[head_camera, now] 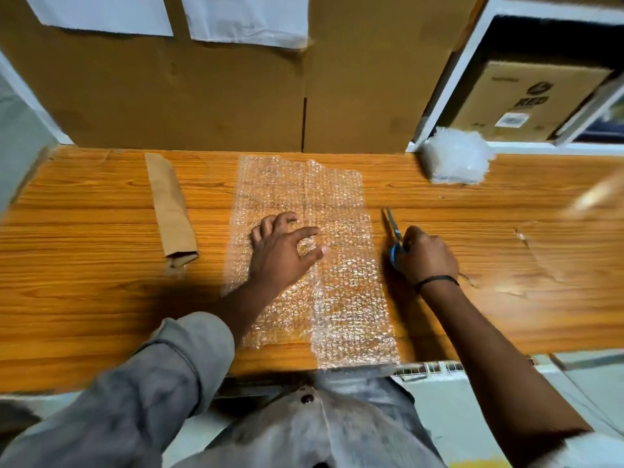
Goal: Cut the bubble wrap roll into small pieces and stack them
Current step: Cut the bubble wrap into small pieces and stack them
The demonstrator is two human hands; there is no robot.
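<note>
The clear, floppy bubble wrap sheet (341,282) looks light and slippery, so pin it flat near the cut. The left hand (283,255) presses it, fingers spread; the right hand (427,256) grips blue-handled scissors (391,228).

Bubble wrap (347,265), scissors (391,225) (blue-handled)

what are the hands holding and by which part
The right hand grips the blue-handled metal scissors by their handles; the left hand holds nothing, resting spread on the clear bubble wrap sheet.
</note>
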